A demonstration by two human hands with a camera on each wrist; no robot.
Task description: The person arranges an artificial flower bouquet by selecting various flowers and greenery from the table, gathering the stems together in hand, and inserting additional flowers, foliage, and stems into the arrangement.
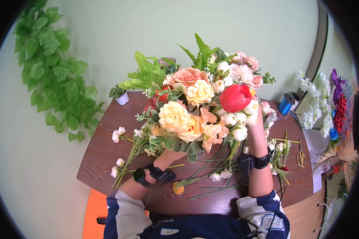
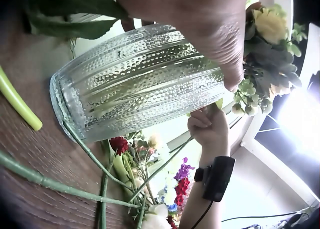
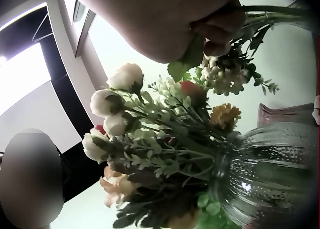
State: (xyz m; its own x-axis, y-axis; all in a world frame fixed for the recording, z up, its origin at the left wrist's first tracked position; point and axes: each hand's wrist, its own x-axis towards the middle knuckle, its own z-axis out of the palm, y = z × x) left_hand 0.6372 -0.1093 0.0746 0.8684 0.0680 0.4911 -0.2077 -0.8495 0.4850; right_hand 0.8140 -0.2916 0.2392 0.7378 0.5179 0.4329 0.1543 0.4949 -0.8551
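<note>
My left hand (image 2: 200, 29) grips the clear textured glass vase (image 2: 145, 84) near its mouth, its thumb along the side. In the head view, flowers hide most of this hand (image 1: 170, 156). The vase holds a full bouquet of cream-yellow flowers (image 1: 174, 116), white buds (image 1: 239, 133), a red tulip (image 1: 235, 98) and fern leaves (image 1: 143, 73). My right hand (image 3: 165, 24) is at the bouquet's right side, fingers curled round a green stem (image 3: 280, 10) with a leaf (image 3: 187, 59) beside the palm. Blooms partly cover it in the head view.
Loose stems lie on the brown table (image 1: 167, 199), with pale pink flowers (image 1: 115, 135) at left and an orange bloom (image 1: 178, 188) in front. Scissors (image 1: 301, 157) and a blue ribbon spool (image 1: 285, 104) sit at right. A small potted plant (image 1: 119, 95) stands at back left.
</note>
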